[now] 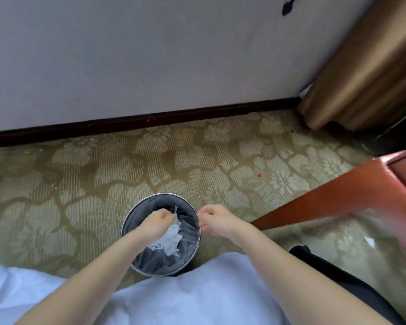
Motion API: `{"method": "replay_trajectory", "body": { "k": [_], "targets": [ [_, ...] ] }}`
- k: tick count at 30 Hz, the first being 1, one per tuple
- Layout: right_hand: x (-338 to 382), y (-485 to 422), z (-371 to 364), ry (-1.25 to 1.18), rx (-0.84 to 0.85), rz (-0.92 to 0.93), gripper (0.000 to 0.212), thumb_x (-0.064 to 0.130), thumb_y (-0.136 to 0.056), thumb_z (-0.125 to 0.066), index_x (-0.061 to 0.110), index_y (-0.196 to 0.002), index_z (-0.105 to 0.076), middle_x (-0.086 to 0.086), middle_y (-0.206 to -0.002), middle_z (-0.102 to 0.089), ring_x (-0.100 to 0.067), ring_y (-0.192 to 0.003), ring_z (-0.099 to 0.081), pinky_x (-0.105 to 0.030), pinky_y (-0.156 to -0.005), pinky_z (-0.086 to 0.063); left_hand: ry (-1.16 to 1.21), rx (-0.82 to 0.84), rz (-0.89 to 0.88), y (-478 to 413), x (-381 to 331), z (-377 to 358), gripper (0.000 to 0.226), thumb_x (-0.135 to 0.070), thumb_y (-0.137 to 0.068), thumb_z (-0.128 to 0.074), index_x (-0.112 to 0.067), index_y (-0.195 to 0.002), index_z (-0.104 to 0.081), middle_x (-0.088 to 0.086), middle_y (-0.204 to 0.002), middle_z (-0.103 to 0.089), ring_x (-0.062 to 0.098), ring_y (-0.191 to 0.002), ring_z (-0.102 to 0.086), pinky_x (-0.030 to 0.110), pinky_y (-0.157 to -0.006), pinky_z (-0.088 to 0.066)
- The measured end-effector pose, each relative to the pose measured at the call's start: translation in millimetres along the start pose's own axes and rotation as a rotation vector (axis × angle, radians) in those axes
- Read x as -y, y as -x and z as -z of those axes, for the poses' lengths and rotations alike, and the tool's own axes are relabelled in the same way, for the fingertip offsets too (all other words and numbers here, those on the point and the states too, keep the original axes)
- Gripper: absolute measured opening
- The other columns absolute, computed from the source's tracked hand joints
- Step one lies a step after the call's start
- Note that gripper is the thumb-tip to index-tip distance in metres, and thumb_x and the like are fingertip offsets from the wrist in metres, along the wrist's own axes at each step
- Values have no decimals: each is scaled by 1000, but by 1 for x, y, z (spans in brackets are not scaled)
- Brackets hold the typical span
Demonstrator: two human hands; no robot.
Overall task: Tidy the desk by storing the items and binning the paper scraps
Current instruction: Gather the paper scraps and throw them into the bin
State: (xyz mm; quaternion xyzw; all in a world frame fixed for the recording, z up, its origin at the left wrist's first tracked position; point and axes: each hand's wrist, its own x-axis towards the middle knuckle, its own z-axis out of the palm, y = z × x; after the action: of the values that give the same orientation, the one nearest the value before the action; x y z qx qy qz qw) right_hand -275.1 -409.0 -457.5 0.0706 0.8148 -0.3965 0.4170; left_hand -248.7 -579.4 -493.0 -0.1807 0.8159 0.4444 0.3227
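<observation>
**Loose scraps could be drifting past the rim**

I am looking down at the patterned carpet, where the bin is standing near the desk corner. The left hand is pinching the paper scraps, which are hanging inside the bin's mouth. The right hand is curling its fingers at the rim, and I cannot tell whether it is holding anything. I am expecting light pieces to flutter over the rim if dropped off-centre, joining the white scrap lying on the carpet.
</observation>
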Motion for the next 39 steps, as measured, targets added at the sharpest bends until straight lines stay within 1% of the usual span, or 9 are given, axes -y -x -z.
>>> {"method": "replay_trajectory", "body": {
  "k": [4, 8, 12, 18, 21, 25, 31, 35, 39],
  "targets": [
    [22, 50, 35, 262, -5, 143, 24, 22, -95, -45, 18, -114, -58, -1, -107, -60, -23, -106, -59, -38, -92, -48, -302, 34, -194, 47, -57, 19, 30, -34, -98, -40, -15, -116, -55, 2, -114, -58, 18, -98, -57, 30, -83, -45],
    [48, 117, 75, 477, -68, 273, 28, 27, -94, -47, 20, -120, -58, -3, -121, -59, -21, -106, -59, -35, -91, -49, -558, 33, -386, 114, -120, 36, 33, -38, -97, -41, -19, -120, -55, -1, -122, -59, 15, -112, -54, 28, -94, -41],
    [61, 192, 110, 355, -245, 394, 21, 23, -92, -50, 21, -109, -62, -1, -99, -66, -19, -87, -65, -34, -74, -57, -608, 47, -536, 176, -173, 39, 30, -40, -97, -42, -25, -118, -56, -10, -109, -60, 7, -97, -53, 21, -85, -39],
    [51, 307, 158, 262, -433, 545, 15, 19, -94, -50, 24, -103, -60, -1, -99, -67, -13, -83, -67, -23, -60, -56, -600, 38, -752, 255, -230, 14, 25, -44, -95, -43, -31, -111, -58, -20, -96, -60, 2, -97, -57, 21, -88, -44],
    [27, 360, 176, 293, -505, 545, 15, 20, -94, -50, 25, -104, -60, 0, -97, -68, -14, -81, -67, -22, -57, -55, -643, 41, -859, 289, -253, -14, 25, -44, -94, -44, -31, -110, -59, -16, -109, -62, 0, -103, -57, 20, -93, -45],
    [-18, 417, 196, 341, -640, 481, 16, 27, -95, -50, 31, -108, -59, 9, -101, -65, -9, -81, -65, -15, -56, -51, -624, 11, -1044, 321, -277, -64, 24, -36, -94, -48, -25, -112, -60, -14, -111, -61, -4, -103, -55, 5, -84, -40],
    [-96, 475, 219, 312, -858, 336, 14, 35, -96, -48, 35, -105, -59, 15, -96, -62, -7, -80, -64, -14, -68, -49, -683, 97, -1176, 352, -315, -147, 29, -38, -95, -45, -26, -120, -53, -10, -123, -54, 5, -110, -50, 20, -96, -40],
    [-152, 492, 235, 254, -1015, 262, 13, 32, -96, -49, 34, -102, -60, 17, -97, -59, -6, -92, -58, -20, -82, -49, -792, 144, -1168, 356, -337, -204, 51, -45, -95, -43, -23, -140, -33, -3, -143, -39, 12, -130, -37, 27, -111, -29],
    [-202, 492, 251, 200, -1235, 185, 23, 28, -97, -45, 25, -117, -58, 8, -118, -56, -7, -106, -47, -15, -79, -38, -781, 84, -1167, 348, -358, -255, 77, -57, -91, -41, -21, -150, -7, -2, -157, -15, 16, -142, -21, 30, -117, -18]
  ]
}}
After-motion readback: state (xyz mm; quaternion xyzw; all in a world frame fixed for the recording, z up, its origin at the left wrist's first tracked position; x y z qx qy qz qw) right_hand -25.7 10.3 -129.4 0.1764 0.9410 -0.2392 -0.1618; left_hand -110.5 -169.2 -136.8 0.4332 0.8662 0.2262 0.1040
